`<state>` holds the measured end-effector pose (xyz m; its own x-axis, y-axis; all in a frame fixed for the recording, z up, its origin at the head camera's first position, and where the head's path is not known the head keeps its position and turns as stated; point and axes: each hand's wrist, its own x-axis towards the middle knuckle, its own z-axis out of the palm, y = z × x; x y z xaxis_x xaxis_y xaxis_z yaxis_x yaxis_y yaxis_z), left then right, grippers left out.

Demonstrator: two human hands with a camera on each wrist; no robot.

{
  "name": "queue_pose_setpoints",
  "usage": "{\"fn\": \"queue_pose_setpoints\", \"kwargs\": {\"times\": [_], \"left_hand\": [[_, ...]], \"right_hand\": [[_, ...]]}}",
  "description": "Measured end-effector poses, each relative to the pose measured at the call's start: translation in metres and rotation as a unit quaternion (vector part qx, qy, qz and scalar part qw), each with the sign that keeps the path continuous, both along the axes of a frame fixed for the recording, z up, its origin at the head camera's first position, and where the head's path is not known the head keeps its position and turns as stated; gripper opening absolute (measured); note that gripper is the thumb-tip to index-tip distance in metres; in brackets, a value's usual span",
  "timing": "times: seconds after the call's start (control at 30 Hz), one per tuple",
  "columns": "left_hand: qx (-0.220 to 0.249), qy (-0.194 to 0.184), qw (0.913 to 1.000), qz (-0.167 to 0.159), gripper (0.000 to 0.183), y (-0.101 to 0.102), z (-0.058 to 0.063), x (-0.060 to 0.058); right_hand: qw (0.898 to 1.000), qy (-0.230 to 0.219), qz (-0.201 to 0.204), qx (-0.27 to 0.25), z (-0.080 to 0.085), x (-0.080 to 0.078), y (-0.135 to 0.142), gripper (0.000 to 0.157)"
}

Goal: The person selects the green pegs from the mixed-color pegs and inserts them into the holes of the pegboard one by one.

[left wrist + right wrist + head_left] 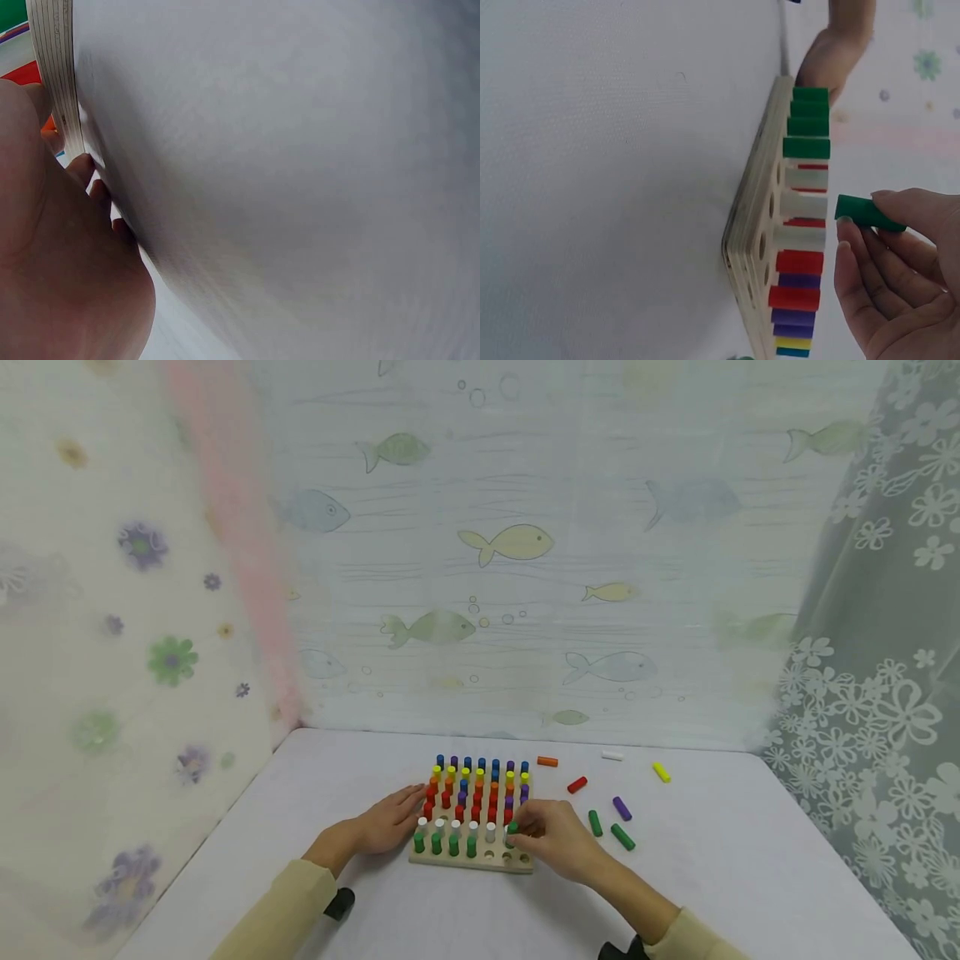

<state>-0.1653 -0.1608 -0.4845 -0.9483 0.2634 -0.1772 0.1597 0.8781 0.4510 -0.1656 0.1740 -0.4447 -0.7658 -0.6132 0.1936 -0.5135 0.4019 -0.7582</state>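
Note:
A wooden pegboard (472, 862) lies on the table, filled with rows of coloured pegs; several holes at its near right are bare. My right hand (562, 839) pinches a green peg (866, 213) between thumb and fingers, held above the near right part of the board and clear of the holes. In the right wrist view the row of standing green pegs (807, 126) ends short of those bare holes. Against the board's left edge rests my left hand (388, 820), fingers extended; the left wrist view shows its fingertips by the layered wooden side (56, 67).
Loose pegs lie right of the board: two green, a purple peg (622, 808), a red peg (577, 785), an orange peg (547, 762), a white peg (612, 756) and a yellow peg (661, 772). A fish-patterned curtain (525, 610) hangs behind the white table (712, 860).

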Motion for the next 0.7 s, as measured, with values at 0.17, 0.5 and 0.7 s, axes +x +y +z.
{"fn": "queue_pose_setpoints", "kwargs": {"times": [0.17,0.5,0.7], "left_hand": [[0.001,-0.002,1.0000,0.000,0.059,0.001,0.002,0.002],[0.005,-0.005,1.0000,0.001,0.060,0.005,0.001,0.010],[0.011,-0.005,0.9999,-0.005,0.061,0.008,0.001,0.014]], "right_hand": [[1.000,0.002,0.009,0.002,-0.002,0.002,-0.005,0.008],[1.000,-0.008,0.015,0.021,-0.010,0.007,-0.011,0.007],[0.999,0.005,0.023,0.023,-0.013,0.008,-0.011,0.008]]}}
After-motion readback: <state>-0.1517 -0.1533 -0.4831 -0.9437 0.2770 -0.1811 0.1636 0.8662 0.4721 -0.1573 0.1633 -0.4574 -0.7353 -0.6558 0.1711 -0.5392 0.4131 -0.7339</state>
